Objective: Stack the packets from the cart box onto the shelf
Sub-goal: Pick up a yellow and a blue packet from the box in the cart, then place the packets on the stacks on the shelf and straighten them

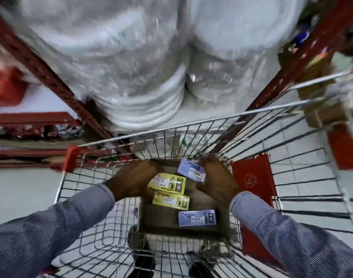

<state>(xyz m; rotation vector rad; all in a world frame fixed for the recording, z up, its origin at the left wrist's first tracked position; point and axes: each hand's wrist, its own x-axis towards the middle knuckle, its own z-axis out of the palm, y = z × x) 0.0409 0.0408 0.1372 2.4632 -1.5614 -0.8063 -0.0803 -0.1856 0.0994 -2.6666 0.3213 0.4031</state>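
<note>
1. I look down into a wire cart; a cardboard box sits on its floor.
2. My left hand rests at the box's left edge, beside the upper yellow packet. Its fingers point away from me and down; blur keeps me from telling whether they are spread or gripping anything.
3. My right hand is at the box's right side, touching the tilted purple packet at the far end of the box. The fingers seem curled around that packet's right end, yet I cannot tell if they truly pinch it.
4. A second yellow packet lies just beside the first, nearer to me.
5. Another purple packet lies flat at the near end of the box, apart from both hands.
6. Both my sleeves are blue-grey and striped.
7. A red panel stands inside the cart against its right wall.
8. Beyond the cart stands the shelf, with red perforated uprights, holding blurred stacks of white plates wrapped in clear plastic.
</note>
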